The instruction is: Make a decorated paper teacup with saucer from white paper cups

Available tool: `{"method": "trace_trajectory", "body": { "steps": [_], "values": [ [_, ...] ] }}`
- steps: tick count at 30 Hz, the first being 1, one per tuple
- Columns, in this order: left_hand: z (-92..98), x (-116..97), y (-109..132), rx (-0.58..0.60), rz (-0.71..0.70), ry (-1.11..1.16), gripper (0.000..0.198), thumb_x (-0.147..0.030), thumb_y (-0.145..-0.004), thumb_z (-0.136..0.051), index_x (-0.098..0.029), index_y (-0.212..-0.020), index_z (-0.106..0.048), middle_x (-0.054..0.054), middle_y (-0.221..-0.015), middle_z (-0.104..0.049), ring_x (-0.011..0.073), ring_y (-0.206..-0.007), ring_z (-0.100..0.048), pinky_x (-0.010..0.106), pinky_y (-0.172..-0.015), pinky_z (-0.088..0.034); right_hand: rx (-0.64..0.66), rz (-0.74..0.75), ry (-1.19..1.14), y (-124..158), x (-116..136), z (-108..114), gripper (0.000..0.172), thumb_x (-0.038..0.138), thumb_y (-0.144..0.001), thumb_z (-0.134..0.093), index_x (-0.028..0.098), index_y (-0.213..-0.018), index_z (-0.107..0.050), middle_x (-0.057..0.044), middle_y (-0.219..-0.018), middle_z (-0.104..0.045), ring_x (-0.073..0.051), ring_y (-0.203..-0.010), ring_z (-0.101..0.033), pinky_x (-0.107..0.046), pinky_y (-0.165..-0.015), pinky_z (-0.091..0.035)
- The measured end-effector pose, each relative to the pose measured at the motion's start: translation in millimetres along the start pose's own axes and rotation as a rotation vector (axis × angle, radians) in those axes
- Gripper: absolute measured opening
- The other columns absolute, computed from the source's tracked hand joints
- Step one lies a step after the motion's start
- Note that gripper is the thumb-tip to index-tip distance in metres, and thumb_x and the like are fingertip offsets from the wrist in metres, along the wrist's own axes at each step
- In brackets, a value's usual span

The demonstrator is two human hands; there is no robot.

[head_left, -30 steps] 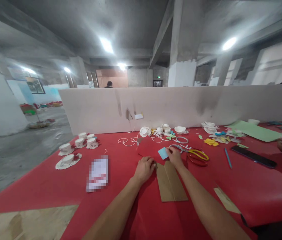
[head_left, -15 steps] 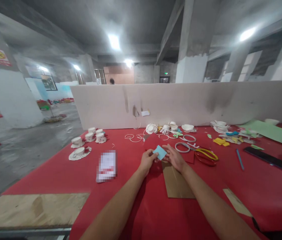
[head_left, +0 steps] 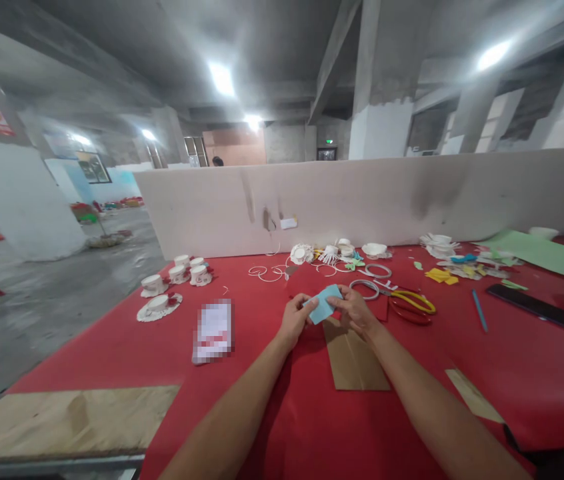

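Note:
A small piece of light blue paper (head_left: 325,305) is held up between my two hands, over the red table. My left hand (head_left: 295,319) pinches its left side, thumb on top. On the right side, my right hand (head_left: 359,310) grips the paper between thumb and fingers. The paper shows a crease or bend near its middle. Beneath my right hand and wrist lies a brown cardboard piece (head_left: 357,360). Just beyond my right hand are scissors with yellow handles (head_left: 415,301) and a roll of tape (head_left: 364,290).
Several small paper cups (head_left: 152,285) stand at the table's left. White paper cups and cut scraps (head_left: 342,252) line the back by a pale partition (head_left: 212,207). At right lie yellow paper pieces (head_left: 442,275), a blue pen (head_left: 480,311), a dark phone (head_left: 539,308) and green paper (head_left: 552,253).
My right hand has closed from loosely spread fingers to a grip on the blue paper's right side. The paper has turned and now looks wider and bent. The view has shifted slightly.

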State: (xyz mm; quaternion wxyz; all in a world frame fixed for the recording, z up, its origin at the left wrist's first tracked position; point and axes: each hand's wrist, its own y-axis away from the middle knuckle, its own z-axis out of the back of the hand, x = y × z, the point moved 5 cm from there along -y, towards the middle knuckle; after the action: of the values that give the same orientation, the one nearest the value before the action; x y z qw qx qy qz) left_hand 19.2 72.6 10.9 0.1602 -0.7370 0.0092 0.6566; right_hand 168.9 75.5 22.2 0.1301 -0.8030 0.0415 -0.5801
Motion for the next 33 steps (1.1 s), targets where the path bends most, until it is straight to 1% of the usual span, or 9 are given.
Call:
{"method": "trace_trajectory", "body": {
  "steps": [3, 5, 9, 13, 16, 22, 28, 31, 33],
  "values": [
    [-0.8, -0.9, -0.8, 0.041, -0.071, -0.068, 0.038, -0.05, -0.065, -0.066, -0.015, -0.067, -0.051, -0.005, -0.053, -0.049, 0.0057, -0.046, -0.041, 0.018, -0.046, -0.032, 0.0, 0.008, 0.125, 1.0, -0.8, 0.0, 0.029, 0.033, -0.055, -0.078, 0.015, -0.072, -0.063, 0.002, -0.062, -0.062, -0.012, -0.054, -0.054, -0.025, -0.054, -0.044],
    [0.7, 1.2, -2.2, 0.031, -0.077, -0.09, 0.039, -0.05, -0.065, -0.066, -0.015, -0.064, -0.049, -0.005, -0.052, -0.047, 0.0057, -0.047, -0.04, 0.018, -0.047, -0.031, 0.001, 0.008, 0.193, 2.2, 0.2, -0.7, 0.028, 0.037, -0.059, -0.076, 0.015, -0.069, -0.061, 0.003, -0.057, -0.06, -0.011, -0.049, -0.052, -0.024, -0.05, -0.042],
    [5.4, 1.7, -4.0, 0.001, -0.065, -0.044, 0.038, -0.048, -0.064, -0.068, -0.015, -0.063, -0.049, -0.006, -0.051, -0.046, 0.0053, -0.045, -0.038, 0.018, -0.045, -0.029, 0.038, 0.017, 0.329, 5.5, 5.8, -5.3, 0.029, 0.042, -0.066, -0.069, 0.017, -0.068, -0.057, 0.005, -0.051, -0.056, -0.01, -0.041, -0.049, -0.022, -0.042, -0.038],
    [9.2, -2.3, -3.5, -0.01, -0.033, 0.048, 0.036, -0.046, -0.062, -0.07, -0.015, -0.066, -0.053, -0.006, -0.049, -0.046, 0.0053, -0.043, -0.038, 0.018, -0.043, -0.028, 0.066, 0.021, 0.425, 8.6, 9.1, -9.7, 0.03, 0.045, -0.069, -0.066, 0.018, -0.071, -0.054, 0.004, -0.05, -0.057, -0.012, -0.042, -0.052, -0.023, -0.043, -0.041],
    [12.6, -2.9, -3.9, -0.049, 0.004, 0.118, 0.037, -0.046, -0.059, -0.072, -0.015, -0.067, -0.055, -0.006, -0.047, -0.047, 0.0051, -0.04, -0.037, 0.018, -0.04, -0.027, 0.049, 0.02, 0.463, 10.2, 7.7, -13.4, 0.03, 0.047, -0.071, -0.063, 0.018, -0.074, -0.054, 0.002, -0.053, -0.06, -0.013, -0.044, -0.055, -0.025, -0.045, -0.043],
    [17.3, -0.2, -5.7, -0.115, 0.036, 0.163, 0.037, -0.046, -0.059, -0.072, -0.015, -0.07, -0.057, -0.007, -0.042, -0.043, 0.004, -0.032, -0.031, 0.017, -0.032, -0.017, -0.063, 0.101, 0.5, 9.9, -2.1, -16.0, 0.031, 0.05, -0.074, -0.059, 0.019, -0.077, -0.053, 0.003, -0.054, -0.058, -0.014, -0.045, -0.057, -0.025, -0.045, -0.043],
    [16.8, 3.9, -6.0, -0.109, 0.075, 0.161, 0.036, -0.045, -0.059, -0.073, -0.014, -0.07, -0.057, -0.008, -0.04, -0.041, 0.0036, -0.032, -0.03, 0.017, -0.032, -0.017, -0.104, 0.122, 0.562, 11.9, -12.2, -6.9, 0.032, 0.051, -0.076, -0.056, 0.02, -0.075, -0.053, 0.003, -0.049, -0.058, -0.014, -0.043, -0.055, -0.023, -0.043, -0.037],
    [16.6, 4.3, -6.2, -0.102, 0.074, 0.154, 0.037, -0.046, -0.06, -0.072, -0.014, -0.072, -0.06, -0.007, -0.042, -0.043, 0.0036, -0.032, -0.031, 0.017, -0.032, -0.017, -0.085, 0.085, 0.521, 13.7, -12.9, -6.6, 0.031, 0.05, -0.078, -0.054, 0.019, -0.075, -0.053, 0.003, -0.048, -0.057, -0.013, -0.042, -0.053, -0.022, -0.042, -0.035],
    [16.8, 4.6, -6.3, -0.093, 0.074, 0.135, 0.039, -0.047, -0.06, -0.072, -0.013, -0.075, -0.061, -0.007, -0.042, -0.043, 0.0037, -0.032, -0.031, 0.017, -0.032, -0.017, -0.079, 0.062, 0.443, 14.4, -12.4, -7.5, 0.03, 0.049, -0.076, -0.056, 0.019, -0.075, -0.054, 0.002, -0.049, -0.058, -0.012, -0.042, -0.053, -0.022, -0.042, -0.035]
  ]
}}
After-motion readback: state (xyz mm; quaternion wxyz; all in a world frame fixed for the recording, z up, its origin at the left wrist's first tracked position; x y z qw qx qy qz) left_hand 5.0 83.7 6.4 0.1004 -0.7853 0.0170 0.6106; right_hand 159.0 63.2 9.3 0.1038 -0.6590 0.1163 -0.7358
